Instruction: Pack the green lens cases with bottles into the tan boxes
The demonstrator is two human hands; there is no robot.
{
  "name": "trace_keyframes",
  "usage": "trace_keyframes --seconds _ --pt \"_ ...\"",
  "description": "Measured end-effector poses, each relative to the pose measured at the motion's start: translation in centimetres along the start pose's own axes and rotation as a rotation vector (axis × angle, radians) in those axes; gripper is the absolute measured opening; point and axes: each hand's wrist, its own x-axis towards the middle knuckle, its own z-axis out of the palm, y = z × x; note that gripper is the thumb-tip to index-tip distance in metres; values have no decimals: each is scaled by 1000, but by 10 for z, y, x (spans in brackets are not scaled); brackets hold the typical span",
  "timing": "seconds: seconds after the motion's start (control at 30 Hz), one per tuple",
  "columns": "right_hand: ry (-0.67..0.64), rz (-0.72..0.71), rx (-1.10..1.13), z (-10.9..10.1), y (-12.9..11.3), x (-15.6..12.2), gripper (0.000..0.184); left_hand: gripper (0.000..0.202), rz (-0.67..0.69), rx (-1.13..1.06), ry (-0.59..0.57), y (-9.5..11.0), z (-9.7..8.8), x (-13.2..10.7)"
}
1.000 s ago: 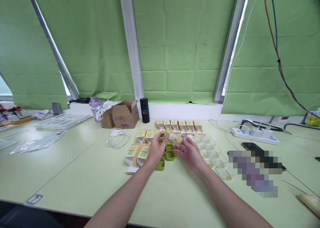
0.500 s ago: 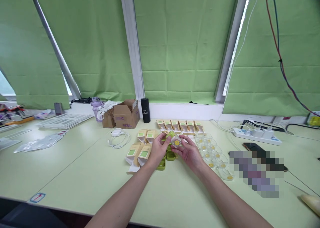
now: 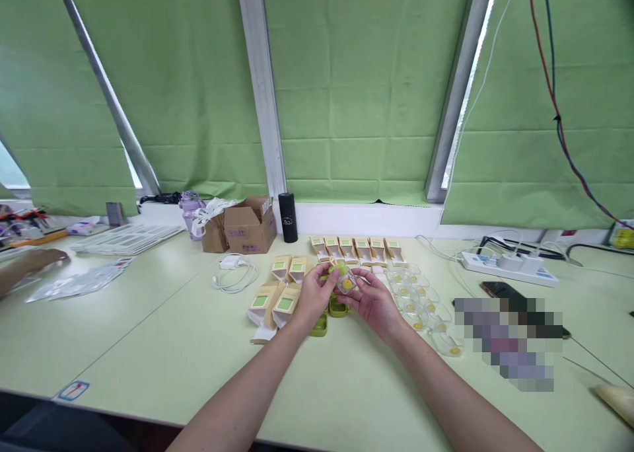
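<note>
Pale green table (image 3: 148,346), left hand (image 3: 312,298) and right hand (image 3: 375,302) raised together, pinching clear case (image 3: 345,281)

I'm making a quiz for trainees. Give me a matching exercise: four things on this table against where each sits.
Things: 1 black cylinder; 2 power strip; 3 small green case; 4 coiled white cable.
Places: A between left hand and right hand; B far right; C right of the cardboard box; D in front of that box.
Pairs: 1-C, 2-B, 3-A, 4-D.
</note>
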Motion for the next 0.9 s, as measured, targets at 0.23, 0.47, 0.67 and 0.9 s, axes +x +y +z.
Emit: trace_keyframes --seconds 0.23,0.47,0.67,0.9 --pt "12 -52 -26 -2 3 1 46 66 -9 13 1 2 2 -1" --pt "38 -61 -115 -1 3 0 53 67 16 43 6 3 1 -1" --pt "24 -63 -120 0 2 1 56 68 17 38 3 2 0 -2" --pt "23 -72 -132 -3 4 3 54 68 1 24 18 0 0 0"
